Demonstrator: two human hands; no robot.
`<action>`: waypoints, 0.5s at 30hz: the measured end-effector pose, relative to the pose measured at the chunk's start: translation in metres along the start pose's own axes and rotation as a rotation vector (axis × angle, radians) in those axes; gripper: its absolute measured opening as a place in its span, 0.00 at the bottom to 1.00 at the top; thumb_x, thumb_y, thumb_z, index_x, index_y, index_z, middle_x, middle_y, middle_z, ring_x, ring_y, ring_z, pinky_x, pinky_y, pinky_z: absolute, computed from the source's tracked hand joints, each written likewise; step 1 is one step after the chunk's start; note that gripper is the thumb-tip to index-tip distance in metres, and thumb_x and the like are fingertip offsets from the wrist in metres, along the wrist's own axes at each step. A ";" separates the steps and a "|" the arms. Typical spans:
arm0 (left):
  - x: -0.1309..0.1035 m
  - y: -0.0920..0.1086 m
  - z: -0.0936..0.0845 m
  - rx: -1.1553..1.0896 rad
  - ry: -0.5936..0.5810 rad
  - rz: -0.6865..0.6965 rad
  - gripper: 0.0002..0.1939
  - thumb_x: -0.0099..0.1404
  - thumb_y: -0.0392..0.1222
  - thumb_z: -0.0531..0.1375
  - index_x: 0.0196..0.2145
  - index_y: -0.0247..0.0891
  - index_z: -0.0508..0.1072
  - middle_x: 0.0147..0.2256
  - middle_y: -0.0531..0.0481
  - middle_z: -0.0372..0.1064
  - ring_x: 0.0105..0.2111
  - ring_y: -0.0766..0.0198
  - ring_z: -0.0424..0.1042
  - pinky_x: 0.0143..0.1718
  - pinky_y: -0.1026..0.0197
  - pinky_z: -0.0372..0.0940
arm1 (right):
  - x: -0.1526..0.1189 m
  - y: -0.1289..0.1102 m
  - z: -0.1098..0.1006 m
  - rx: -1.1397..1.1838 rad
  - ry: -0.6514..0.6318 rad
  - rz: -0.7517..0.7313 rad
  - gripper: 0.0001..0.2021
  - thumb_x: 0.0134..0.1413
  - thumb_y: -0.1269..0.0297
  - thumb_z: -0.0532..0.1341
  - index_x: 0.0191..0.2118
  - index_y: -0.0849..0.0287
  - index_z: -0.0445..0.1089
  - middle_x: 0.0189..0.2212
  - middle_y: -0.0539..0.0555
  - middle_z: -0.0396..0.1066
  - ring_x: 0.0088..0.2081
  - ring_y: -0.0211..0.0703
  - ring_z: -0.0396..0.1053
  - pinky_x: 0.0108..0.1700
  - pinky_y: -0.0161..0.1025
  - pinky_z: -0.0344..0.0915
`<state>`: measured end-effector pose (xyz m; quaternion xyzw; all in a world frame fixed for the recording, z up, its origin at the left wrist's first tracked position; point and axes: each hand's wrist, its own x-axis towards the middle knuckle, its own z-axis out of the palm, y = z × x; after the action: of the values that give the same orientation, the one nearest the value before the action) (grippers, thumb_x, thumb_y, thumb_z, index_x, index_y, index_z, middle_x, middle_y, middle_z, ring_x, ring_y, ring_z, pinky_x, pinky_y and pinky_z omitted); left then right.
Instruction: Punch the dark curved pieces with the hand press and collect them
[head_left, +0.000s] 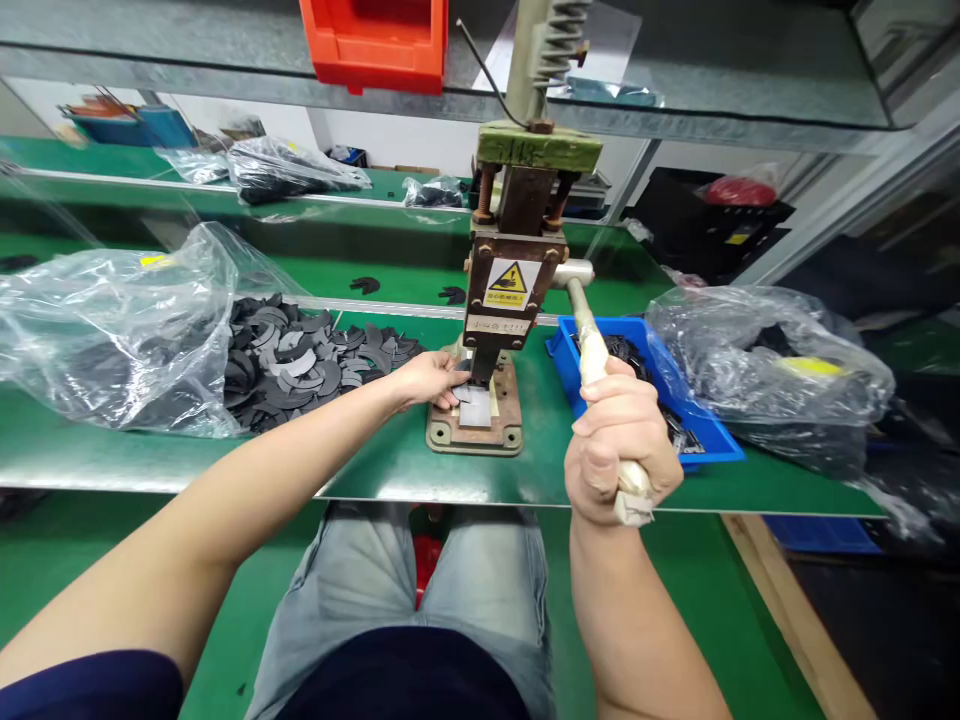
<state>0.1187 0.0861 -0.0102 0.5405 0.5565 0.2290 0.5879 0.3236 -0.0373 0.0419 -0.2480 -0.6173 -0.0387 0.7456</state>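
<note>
A hand-operated press stands on the green bench, with a warning label on its front. My right hand is wrapped around its lever, whose grip is bound in pale tape. At the press base, my left hand pinches a thin grey piece between thumb and fingers, beside the ram. Under the ram lies a light metal plate. Left of the press, a heap of dark grey curved pieces spills from a clear plastic bag.
A blue tray of small dark parts stands right of the press, with a filled plastic bag beyond it. An orange bin sits on the metal shelf overhead. Two loose dark pieces lie behind the heap.
</note>
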 end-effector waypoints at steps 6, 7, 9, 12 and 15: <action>0.004 0.008 0.003 0.104 -0.038 -0.055 0.07 0.70 0.40 0.65 0.36 0.38 0.70 0.16 0.54 0.69 0.16 0.66 0.71 0.19 0.71 0.64 | -0.002 0.000 0.000 -0.009 0.003 0.022 0.18 0.62 0.56 0.63 0.23 0.55 0.62 0.22 0.46 0.67 0.36 0.43 0.74 0.57 0.62 0.73; 0.005 0.010 0.003 0.114 -0.050 -0.076 0.07 0.70 0.40 0.65 0.38 0.38 0.71 0.16 0.54 0.69 0.16 0.66 0.71 0.19 0.70 0.64 | -0.002 0.000 0.000 -0.007 0.011 0.021 0.18 0.62 0.56 0.63 0.23 0.55 0.62 0.21 0.46 0.67 0.36 0.43 0.73 0.57 0.62 0.72; 0.007 0.014 0.002 0.142 -0.078 -0.117 0.06 0.70 0.41 0.65 0.41 0.37 0.72 0.16 0.53 0.70 0.16 0.66 0.71 0.20 0.70 0.65 | -0.002 0.001 0.001 -0.005 0.025 0.016 0.18 0.61 0.57 0.64 0.22 0.55 0.62 0.21 0.46 0.66 0.35 0.43 0.73 0.57 0.62 0.71; 0.013 0.018 0.001 0.193 -0.099 -0.125 0.10 0.68 0.40 0.67 0.45 0.37 0.74 0.17 0.53 0.70 0.16 0.65 0.71 0.21 0.68 0.66 | 0.000 0.004 0.003 -0.011 0.039 -0.005 0.19 0.60 0.57 0.64 0.22 0.55 0.61 0.20 0.46 0.66 0.34 0.42 0.72 0.56 0.61 0.71; 0.017 0.016 0.004 0.229 -0.061 -0.064 0.12 0.65 0.41 0.68 0.45 0.37 0.75 0.16 0.53 0.70 0.15 0.62 0.71 0.20 0.65 0.66 | 0.002 0.005 0.004 -0.018 0.051 -0.038 0.19 0.59 0.56 0.64 0.21 0.54 0.59 0.19 0.45 0.64 0.33 0.43 0.72 0.54 0.60 0.73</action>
<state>0.1326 0.1047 -0.0037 0.5930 0.5777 0.1284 0.5460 0.3221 -0.0303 0.0423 -0.2417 -0.6024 -0.0645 0.7580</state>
